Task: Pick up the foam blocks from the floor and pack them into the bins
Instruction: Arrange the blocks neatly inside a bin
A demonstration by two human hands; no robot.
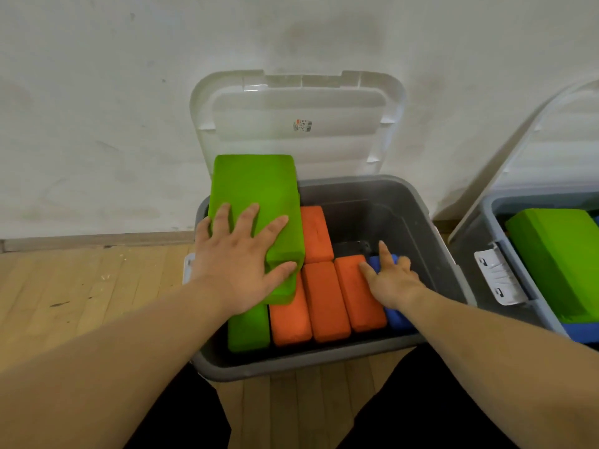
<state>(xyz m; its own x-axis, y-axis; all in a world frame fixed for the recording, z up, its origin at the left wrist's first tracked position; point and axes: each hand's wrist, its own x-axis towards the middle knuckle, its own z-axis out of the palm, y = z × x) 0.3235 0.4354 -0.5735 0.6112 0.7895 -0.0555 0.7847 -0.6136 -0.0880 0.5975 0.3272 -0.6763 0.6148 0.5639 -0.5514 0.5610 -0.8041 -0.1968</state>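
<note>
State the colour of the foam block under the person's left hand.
Green; the foam block shows best in the head view.

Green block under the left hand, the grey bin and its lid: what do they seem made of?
Green block: dense foam by the look, matte, with a finely grainy face and soft rounded edges. Grey bin: probably moulded plastic, smooth with a faint sheen on the inner wall. Lid: likely translucent plastic, milky, with moulded ribs and clips.
</note>
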